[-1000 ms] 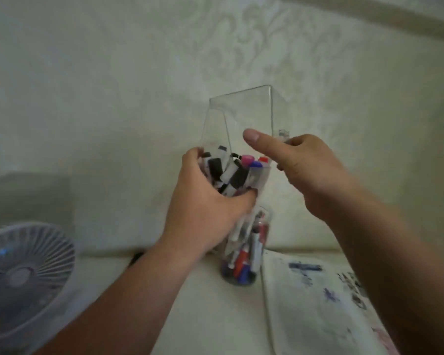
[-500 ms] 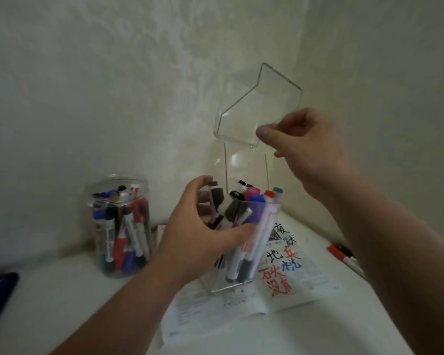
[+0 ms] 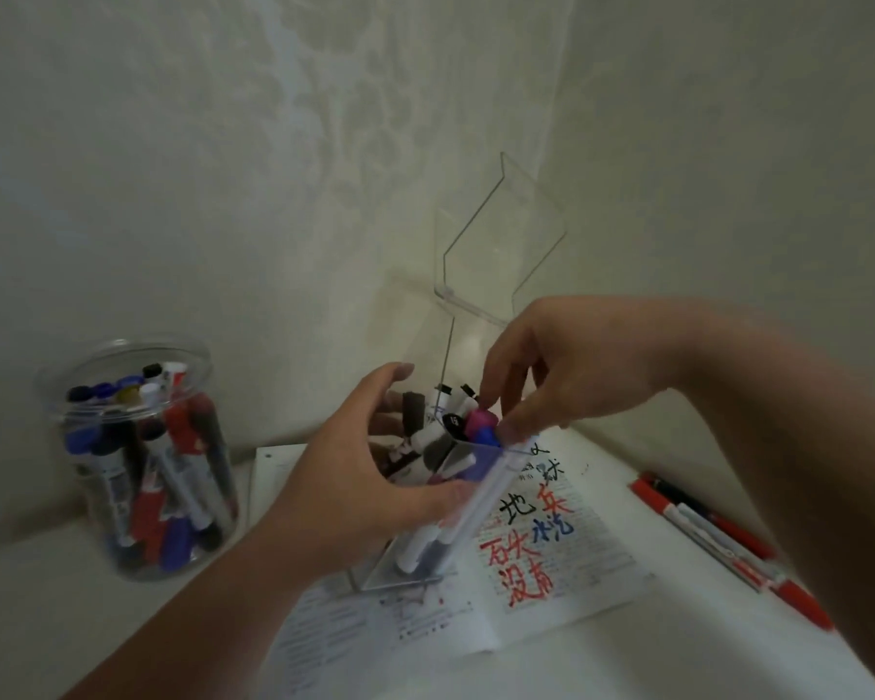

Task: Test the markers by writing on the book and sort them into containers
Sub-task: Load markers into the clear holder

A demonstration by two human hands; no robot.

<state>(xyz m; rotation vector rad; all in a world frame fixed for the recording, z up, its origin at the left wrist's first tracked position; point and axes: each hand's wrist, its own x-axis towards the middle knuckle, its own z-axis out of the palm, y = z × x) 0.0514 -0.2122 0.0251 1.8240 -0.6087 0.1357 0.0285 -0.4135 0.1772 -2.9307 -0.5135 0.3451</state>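
Observation:
A clear square container (image 3: 415,573) full of markers stands on the open book (image 3: 567,573), its hinged lid (image 3: 501,255) swung up and open. My left hand (image 3: 354,477) grips the container's near side. My right hand (image 3: 551,376) reaches over the top, its fingertips pinching a pink-capped marker (image 3: 478,421) among the caps. The book's page carries red, black and blue handwriting.
A round clear jar (image 3: 137,457) with several markers stands at the left by the wall. A few red and black markers (image 3: 728,543) lie on the white table to the right of the book. The walls meet in a corner behind the container.
My right hand let go of the lid and came down onto the marker caps. The lid stays swung open. The view tilted down and closer.

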